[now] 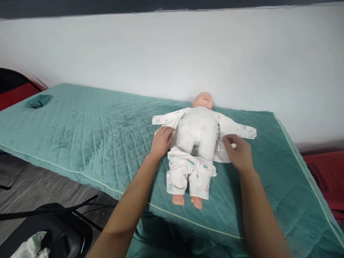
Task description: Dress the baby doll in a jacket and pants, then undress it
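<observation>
A baby doll (204, 99) lies on its back with its head toward the wall. Its soft white torso (198, 125) is bare between the spread panels of a white printed baby shirt (235, 127), whose sleeves stretch out to both sides. Printed baby trousers (190, 166) are bunched around its legs, and both feet stick out below. My left hand (162, 140) is closed at the shirt's edge, left of the torso; its fingertips are partly hidden. On the other side, my right hand (240, 150) pinches the right panel of the shirt, fingers curled.
A green quilted cover (107, 132) spreads over the bed, with a round hole (39, 101) at the far left end. The white wall (172, 57) runs along the back. At lower left stands a black chair (72, 229) with a pale cloth (30, 247) on it.
</observation>
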### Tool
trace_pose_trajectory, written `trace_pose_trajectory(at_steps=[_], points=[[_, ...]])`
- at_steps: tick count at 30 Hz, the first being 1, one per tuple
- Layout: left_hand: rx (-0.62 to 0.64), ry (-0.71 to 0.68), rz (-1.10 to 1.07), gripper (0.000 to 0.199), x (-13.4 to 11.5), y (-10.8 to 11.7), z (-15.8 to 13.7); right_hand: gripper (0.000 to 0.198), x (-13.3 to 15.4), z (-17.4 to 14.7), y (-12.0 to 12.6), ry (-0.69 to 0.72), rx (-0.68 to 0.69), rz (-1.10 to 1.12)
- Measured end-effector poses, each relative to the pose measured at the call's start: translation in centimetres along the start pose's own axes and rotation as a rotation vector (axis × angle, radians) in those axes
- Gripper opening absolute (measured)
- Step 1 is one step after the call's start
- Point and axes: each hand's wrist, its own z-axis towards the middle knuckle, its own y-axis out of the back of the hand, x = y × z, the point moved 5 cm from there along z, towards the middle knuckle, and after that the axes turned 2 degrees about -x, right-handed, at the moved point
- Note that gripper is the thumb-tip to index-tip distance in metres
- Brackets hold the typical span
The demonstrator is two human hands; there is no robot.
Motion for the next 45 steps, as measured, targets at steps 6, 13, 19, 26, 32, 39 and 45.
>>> trace_pose_trajectory(at_steps=[6,13,19,26,32,39,45], points=[[0.038,0.065,-0.089,0.035,-0.2,-0.9,2.8,0.02,3.1,-1.3,-1.8,0.002,0.42,0.115],[0.066,0.056,-0.072,0.055,0.6,-3.2,6.2,0.028,3.1,-1.3,-1.7,-0.041,0.572,0.218],[-0.06,0.223,0.0,0.043,1.6,-2.8,4.0,0.025,3.2,-1.4,-1.9,-0.073,0.595,0.255],[-0.186,0.198,-0.01,0.035,1.2,-1.5,3.3,0.027,3.3,-1.7,-2.1,-0.169,0.656,0.358],[0.007,0.244,-0.194,0.024,-1.1,0.3,-1.4,0.027,3.0,-1.6,-2.0,-0.137,0.66,0.313],[0.17,0.185,-0.302,0.024,-2.5,1.3,-4.0,0.037,2.8,-1.7,-1.8,-0.017,0.613,0.041],[0.163,0.174,-0.243,0.021,-2.2,0.7,-3.5,0.04,2.1,-2.1,-2.4,-0.126,0.698,0.216]])
